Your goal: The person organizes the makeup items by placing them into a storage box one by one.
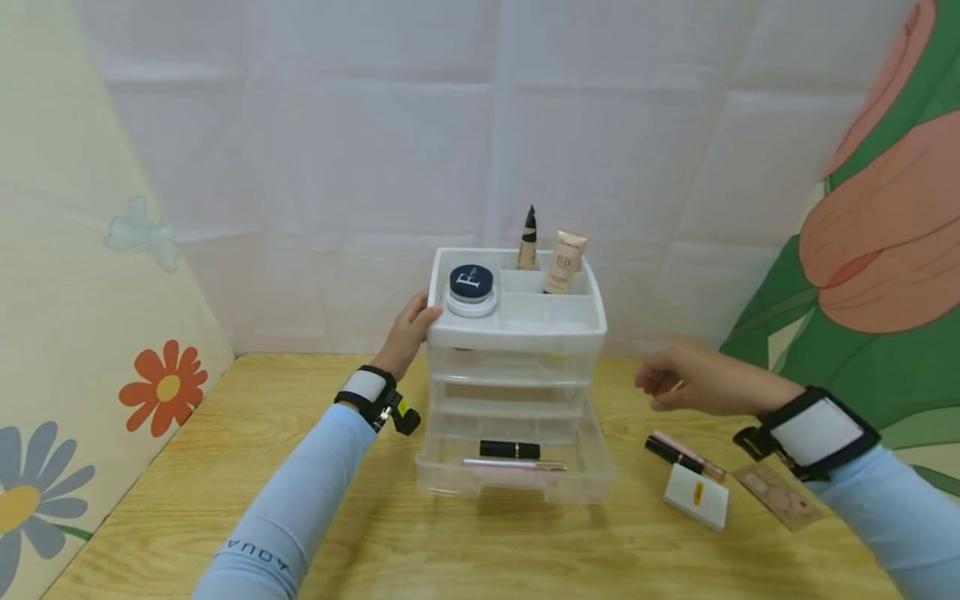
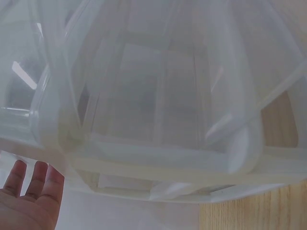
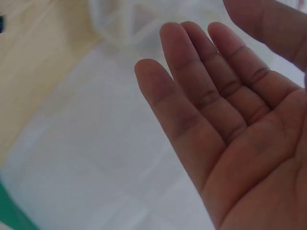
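A white plastic drawer organizer (image 1: 517, 342) stands on the wooden table. My left hand (image 1: 407, 329) rests against its upper left side, the fingers fairly straight in the left wrist view. The clear bottom drawer (image 1: 442, 477) is pulled out toward me. In it lie a black tube (image 1: 510, 450) and a slim pink pen-like stick (image 1: 517, 464). On the organizer's top sit a dark-lidded round jar (image 1: 471, 282), a BB cream tube (image 1: 564, 262) and a black-tipped beige tube (image 1: 528, 242). To the right, my right hand (image 1: 693, 379) hovers over the table with relaxed fingers and holds nothing.
Right of the organizer lie a black tube (image 1: 673, 455), a pink stick (image 1: 693, 457), a white square box (image 1: 697, 497) and a flat palette (image 1: 777, 497). A white cloth backdrop (image 1: 337, 167) hangs behind the table (image 1: 247, 433), with flower-printed panels on both sides.
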`<state>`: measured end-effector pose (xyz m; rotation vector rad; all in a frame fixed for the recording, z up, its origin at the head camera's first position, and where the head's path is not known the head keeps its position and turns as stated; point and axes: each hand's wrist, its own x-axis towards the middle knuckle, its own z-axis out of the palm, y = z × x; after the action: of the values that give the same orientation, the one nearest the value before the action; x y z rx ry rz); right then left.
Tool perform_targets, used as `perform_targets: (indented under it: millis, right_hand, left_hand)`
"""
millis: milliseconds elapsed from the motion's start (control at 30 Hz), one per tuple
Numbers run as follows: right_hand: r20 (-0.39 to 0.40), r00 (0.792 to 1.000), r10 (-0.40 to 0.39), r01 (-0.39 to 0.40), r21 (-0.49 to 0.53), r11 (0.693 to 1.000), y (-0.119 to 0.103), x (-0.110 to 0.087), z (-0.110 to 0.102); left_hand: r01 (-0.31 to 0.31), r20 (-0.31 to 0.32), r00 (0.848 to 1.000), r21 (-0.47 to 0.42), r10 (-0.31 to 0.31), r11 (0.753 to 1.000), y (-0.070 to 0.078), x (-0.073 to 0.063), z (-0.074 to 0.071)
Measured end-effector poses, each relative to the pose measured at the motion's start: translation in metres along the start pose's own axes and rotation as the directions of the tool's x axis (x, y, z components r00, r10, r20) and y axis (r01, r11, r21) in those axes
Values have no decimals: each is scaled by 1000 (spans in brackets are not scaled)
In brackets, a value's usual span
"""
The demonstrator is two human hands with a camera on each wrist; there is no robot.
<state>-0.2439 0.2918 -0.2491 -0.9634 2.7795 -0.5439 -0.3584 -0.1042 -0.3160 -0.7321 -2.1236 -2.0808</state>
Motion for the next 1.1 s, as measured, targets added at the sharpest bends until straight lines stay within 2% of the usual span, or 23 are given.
perform_targets:
  millis: [133,200,367,567,967,1100]
  right_hand:
    - [-18,997,71,-70,28,997,25,-6,13]
    - [-20,994,107,-106,46,993,36,-9,20]
    - [-28,988,149,-149,14,989,64,-10,38]
    - [-48,975,215,-218,-74,973,91,-8,55]
    - [-17,943,332,-333,-46,942,112,-6,73]
    - [-17,943,332,-333,-46,942,117,-7,78]
  left_hand:
    - [-6,5,1000,-9,6,1000,16,-8,3]
    - [2,4,1000,-18,-2,1000,18,-10,3]
    - [23,-8,1000,-22,-23,999,1,-1,-3]
    - [-5,-23,1000,-11,4,1000,-3,0,-5]
    - [-21,-44,999,-13,20,1000,-3,-1,-4]
    - [-20,-39,999,-15,19,1000,-4,-1,-4]
